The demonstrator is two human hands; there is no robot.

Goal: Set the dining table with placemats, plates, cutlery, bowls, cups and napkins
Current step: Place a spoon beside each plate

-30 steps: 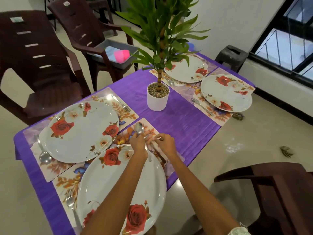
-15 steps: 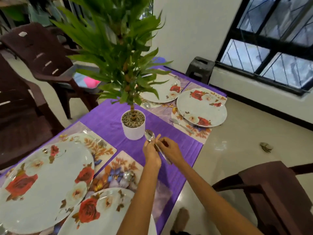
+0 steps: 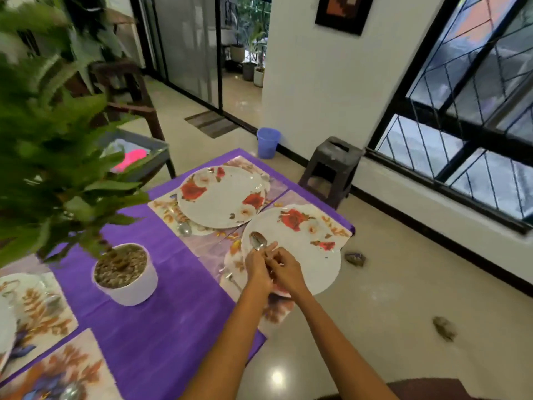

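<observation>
Both hands meet over the near plate [image 3: 302, 249]: the left hand [image 3: 257, 268] and right hand [image 3: 284, 269] pinch a spoon [image 3: 258, 242] with curled fingers, bowl pointing to eleven o'clock, its placemat [image 3: 219, 255] lying at nine o'clock.

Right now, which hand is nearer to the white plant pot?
Left. The left hand sits on the side toward the white plant pot, gripping a spoon over the near plate; the right hand is just beyond it, farther from the pot.
</observation>
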